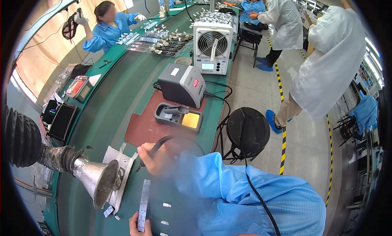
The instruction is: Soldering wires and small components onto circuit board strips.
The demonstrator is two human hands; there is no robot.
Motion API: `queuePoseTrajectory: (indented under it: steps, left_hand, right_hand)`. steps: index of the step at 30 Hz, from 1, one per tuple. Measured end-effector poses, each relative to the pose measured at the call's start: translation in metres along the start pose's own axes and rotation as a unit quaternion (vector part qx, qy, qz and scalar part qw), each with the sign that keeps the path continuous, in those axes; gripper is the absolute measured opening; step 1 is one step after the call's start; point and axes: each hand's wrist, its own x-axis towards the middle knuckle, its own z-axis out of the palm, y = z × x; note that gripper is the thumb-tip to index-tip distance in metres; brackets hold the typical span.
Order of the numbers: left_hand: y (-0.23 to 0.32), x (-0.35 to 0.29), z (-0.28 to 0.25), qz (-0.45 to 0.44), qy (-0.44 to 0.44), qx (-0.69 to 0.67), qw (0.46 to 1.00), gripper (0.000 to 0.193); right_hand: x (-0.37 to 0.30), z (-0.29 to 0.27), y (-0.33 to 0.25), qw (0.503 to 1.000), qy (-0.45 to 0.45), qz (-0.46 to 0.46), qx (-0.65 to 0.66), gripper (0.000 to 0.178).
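Observation:
My right hand (152, 161) grips a soldering iron (160, 142) by its dark handle. The tip points down and left, above the far end of a narrow pale circuit board strip (143, 203), apart from it. At the lower edge, my left hand (139, 227) pinches the near end of this strip between thumb and fingers. Several small white connectors (166, 205) lie in a row to the right of the strip. To its left, a small board piece (108, 211) rests near the metal fume extractor funnel (105, 185). A blur covers part of my right wrist and sleeve.
Ahead stand a soldering station (181, 85), an iron holder with yellow sponge (178, 117) on a red-brown mat (141, 123), and a white fan unit (212, 48). A round black stool (248, 131) is at right. Co-workers sit and stand farther off. A cable (261, 195) crosses my sleeve.

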Motion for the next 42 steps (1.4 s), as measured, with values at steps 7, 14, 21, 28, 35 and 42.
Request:
queuePoseTrajectory:
  steps: [7,14,21,28,35,42]
  left_hand:
    - [0.001,0.0,0.002,-0.006,-0.002,0.001,1.0,0.04]
    - [-0.007,0.001,0.0,-0.005,-0.003,-0.007,1.0,0.041]
    - [-0.016,0.003,-0.007,-0.032,0.016,-0.006,0.999,0.042]
    - [-0.013,0.001,-0.009,-0.011,0.024,0.008,1.0,0.039]
    - [-0.014,-0.004,-0.007,0.0,0.014,-0.01,1.0,0.037]
    - [-0.007,0.0,-0.009,0.006,0.019,-0.051,0.998,0.035]
  right_hand:
    - [0.0,-0.003,-0.001,1.0,-0.001,-0.005,-0.016,0.039]
    - [0.002,0.006,0.003,0.997,0.001,-0.069,-0.028,0.036]
    - [-0.006,0.011,0.026,0.996,0.015,0.029,0.078,0.031]
    - [-0.007,0.01,0.0,0.999,0.049,0.014,-0.002,0.034]
    - [-0.007,0.006,0.006,0.998,0.058,0.004,0.013,0.036]
    - [-0.003,0.005,0.02,0.998,0.048,-0.023,-0.015,0.034]
